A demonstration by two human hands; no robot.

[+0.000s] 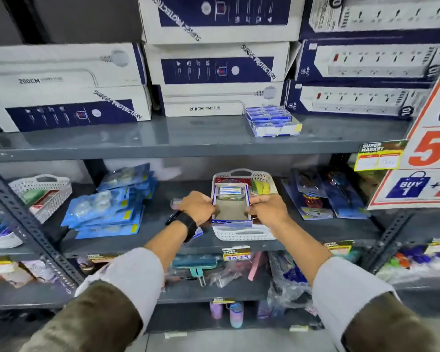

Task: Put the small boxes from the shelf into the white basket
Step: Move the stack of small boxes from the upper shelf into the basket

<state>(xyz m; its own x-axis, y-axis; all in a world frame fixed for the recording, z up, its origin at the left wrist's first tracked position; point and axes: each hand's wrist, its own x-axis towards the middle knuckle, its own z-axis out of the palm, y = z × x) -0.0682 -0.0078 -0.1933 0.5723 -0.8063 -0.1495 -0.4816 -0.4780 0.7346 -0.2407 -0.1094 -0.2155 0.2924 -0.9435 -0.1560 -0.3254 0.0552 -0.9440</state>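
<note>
A white basket point(241, 233) with a perforated wall stands on the middle shelf. Inside it sits an open cardboard display carton point(231, 208) with blue edges. My left hand point(197, 208) grips the carton's left wall and my right hand point(266, 210) grips its right wall. One small clear box with a blue and white label point(229, 192) lies at the carton's far end. On the upper shelf stands another tray of small blue boxes point(271, 119).
Blue blister packs point(107, 207) are piled left of the basket, and dark packets point(325, 196) lie to its right. Another white basket point(43, 193) stands at far left. Large power-strip boxes point(219, 64) fill the upper shelf. A sale sign point(427, 153) hangs at right.
</note>
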